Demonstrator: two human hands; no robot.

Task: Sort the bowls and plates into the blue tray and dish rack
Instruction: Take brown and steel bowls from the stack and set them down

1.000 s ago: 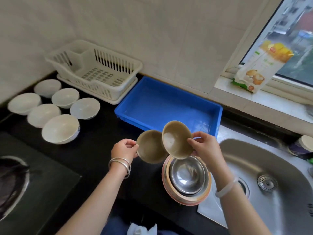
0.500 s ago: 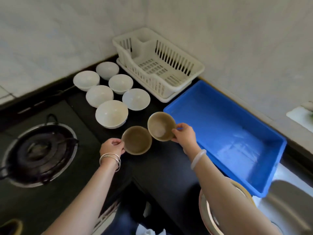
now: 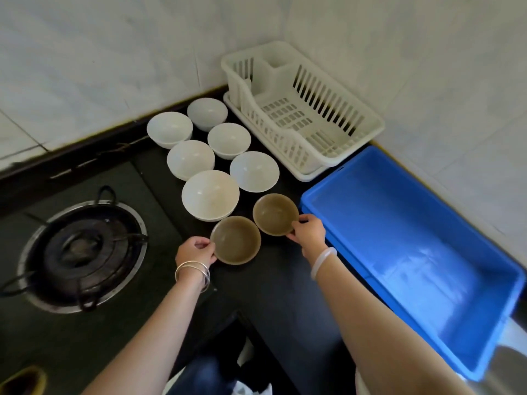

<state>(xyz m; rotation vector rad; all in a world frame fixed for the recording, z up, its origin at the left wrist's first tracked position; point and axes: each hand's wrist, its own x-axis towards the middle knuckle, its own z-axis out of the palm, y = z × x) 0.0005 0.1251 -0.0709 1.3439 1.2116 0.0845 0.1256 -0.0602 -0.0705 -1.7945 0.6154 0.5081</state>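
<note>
My left hand (image 3: 195, 251) pinches the rim of a brown bowl (image 3: 235, 240) that sits low on the black counter. Just right of it, my right hand (image 3: 309, 231) pinches the rim of a second brown bowl (image 3: 275, 213). Both bowls are upright, side by side, right in front of several white bowls (image 3: 210, 194) standing on the counter. The blue tray (image 3: 405, 240) lies to the right with nothing in it. The white dish rack (image 3: 302, 109) stands behind it against the wall, also holding nothing.
A gas burner (image 3: 81, 252) is set in the counter at the left. Tiled walls meet in the corner behind the rack. A steel sink edge (image 3: 510, 369) shows at the lower right.
Both hands carried the brown bowls from above the plate stack by the sink leftward and lowered them beside the white bowls. The view swung left; the sink stack left the frame.
</note>
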